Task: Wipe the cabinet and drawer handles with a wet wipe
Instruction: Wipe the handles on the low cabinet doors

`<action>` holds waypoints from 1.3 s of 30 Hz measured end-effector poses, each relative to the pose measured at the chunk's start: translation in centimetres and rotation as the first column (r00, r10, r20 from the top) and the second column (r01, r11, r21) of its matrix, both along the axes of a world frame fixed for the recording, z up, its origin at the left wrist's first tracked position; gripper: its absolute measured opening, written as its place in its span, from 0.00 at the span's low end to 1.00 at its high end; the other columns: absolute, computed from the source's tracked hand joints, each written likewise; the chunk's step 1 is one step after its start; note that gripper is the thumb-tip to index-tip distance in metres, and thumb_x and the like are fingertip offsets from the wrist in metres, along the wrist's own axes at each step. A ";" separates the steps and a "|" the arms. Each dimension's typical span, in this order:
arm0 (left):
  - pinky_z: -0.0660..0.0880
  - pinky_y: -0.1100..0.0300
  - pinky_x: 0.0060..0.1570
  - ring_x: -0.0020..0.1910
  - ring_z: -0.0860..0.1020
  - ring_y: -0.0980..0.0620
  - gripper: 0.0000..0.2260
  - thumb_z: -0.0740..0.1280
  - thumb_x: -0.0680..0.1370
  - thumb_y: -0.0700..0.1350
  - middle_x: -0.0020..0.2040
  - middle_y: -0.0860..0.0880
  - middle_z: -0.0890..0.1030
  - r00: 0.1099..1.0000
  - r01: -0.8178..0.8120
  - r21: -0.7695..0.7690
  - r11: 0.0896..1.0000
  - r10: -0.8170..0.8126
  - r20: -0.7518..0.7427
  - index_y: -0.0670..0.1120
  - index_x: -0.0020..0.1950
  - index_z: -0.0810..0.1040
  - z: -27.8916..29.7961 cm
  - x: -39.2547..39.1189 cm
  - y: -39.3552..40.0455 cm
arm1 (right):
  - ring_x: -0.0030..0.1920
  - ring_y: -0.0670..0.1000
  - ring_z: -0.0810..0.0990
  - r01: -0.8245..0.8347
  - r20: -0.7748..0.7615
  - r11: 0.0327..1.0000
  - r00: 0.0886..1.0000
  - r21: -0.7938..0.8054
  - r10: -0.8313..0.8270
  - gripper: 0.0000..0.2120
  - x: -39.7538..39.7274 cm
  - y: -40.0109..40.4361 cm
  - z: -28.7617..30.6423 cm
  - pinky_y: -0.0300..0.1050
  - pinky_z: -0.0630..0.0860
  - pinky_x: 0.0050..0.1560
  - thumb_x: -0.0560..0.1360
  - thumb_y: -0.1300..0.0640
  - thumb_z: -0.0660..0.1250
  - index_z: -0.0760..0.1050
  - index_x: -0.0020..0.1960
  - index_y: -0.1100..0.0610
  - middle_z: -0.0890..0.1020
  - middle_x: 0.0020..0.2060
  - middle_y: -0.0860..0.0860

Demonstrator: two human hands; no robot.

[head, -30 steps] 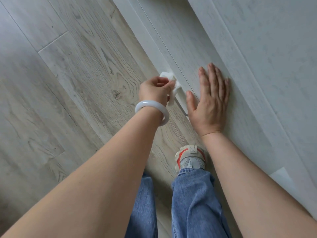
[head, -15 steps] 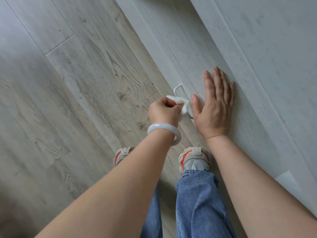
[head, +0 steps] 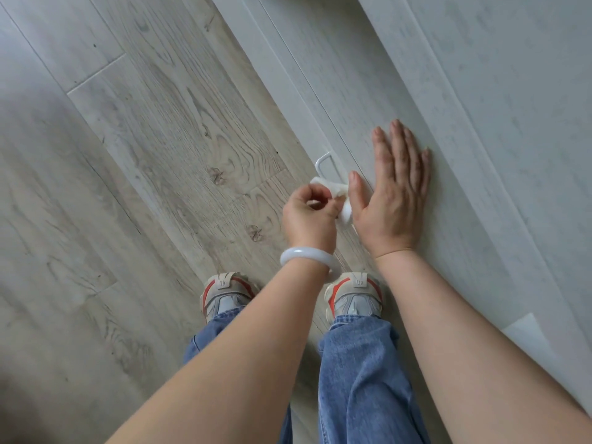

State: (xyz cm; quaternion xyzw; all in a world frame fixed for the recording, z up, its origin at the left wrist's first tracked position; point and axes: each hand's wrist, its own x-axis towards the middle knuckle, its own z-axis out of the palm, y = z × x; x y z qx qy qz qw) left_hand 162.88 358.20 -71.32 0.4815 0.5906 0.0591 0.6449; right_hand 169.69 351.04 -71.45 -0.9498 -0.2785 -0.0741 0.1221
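Seen from above: left hand, fingers curled and pinching a white wet wipe against the lower stretch of a pale drawer handle. Upper end of the handle left bare; lower end hidden behind wipe and thumb, so contact there apparently, not certainly, complete. Right hand pressed flat on the grey drawer front, fingers straight and together, gripping nothing. White bangle on the left wrist. Below, blue jeans and grey-and-orange sneakers on wood-grain floor.
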 end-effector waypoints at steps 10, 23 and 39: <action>0.76 0.60 0.42 0.37 0.78 0.53 0.11 0.74 0.69 0.38 0.44 0.43 0.81 0.982 0.184 0.253 0.950 -0.168 -0.083 0.51 0.36 0.75 -0.3 1.0 2.6 | 0.65 0.60 0.74 -0.008 -0.016 0.999 1.000 0.043 0.009 0.24 0.1 -0.1 -0.2 0.32 0.36 0.72 0.75 0.50 0.66 0.74 0.66 0.64 0.76 0.64 0.62; 0.80 0.44 0.46 0.44 0.81 0.45 0.11 0.74 0.66 0.44 0.45 0.50 0.80 0.992 0.109 0.046 0.993 -0.105 -0.071 0.55 0.34 0.73 0.7 0.1 -0.7 | 0.53 0.59 0.74 0.079 0.042 0.996 0.996 0.043 -0.081 0.13 -0.8 -2.7 1.8 0.28 0.48 0.63 0.67 0.69 0.74 0.79 0.50 0.69 0.82 0.47 0.68; 0.79 0.56 0.41 0.40 0.77 0.50 0.11 0.71 0.72 0.39 0.37 0.56 0.73 0.904 0.426 0.273 0.862 -0.391 -0.174 0.50 0.38 0.70 0.7 0.3 0.3 | 0.45 0.61 0.77 0.085 0.226 0.996 0.970 0.013 -0.085 0.10 -2.1 -4.3 0.8 0.48 0.65 0.53 0.64 0.67 0.76 0.78 0.43 0.65 0.82 0.41 0.64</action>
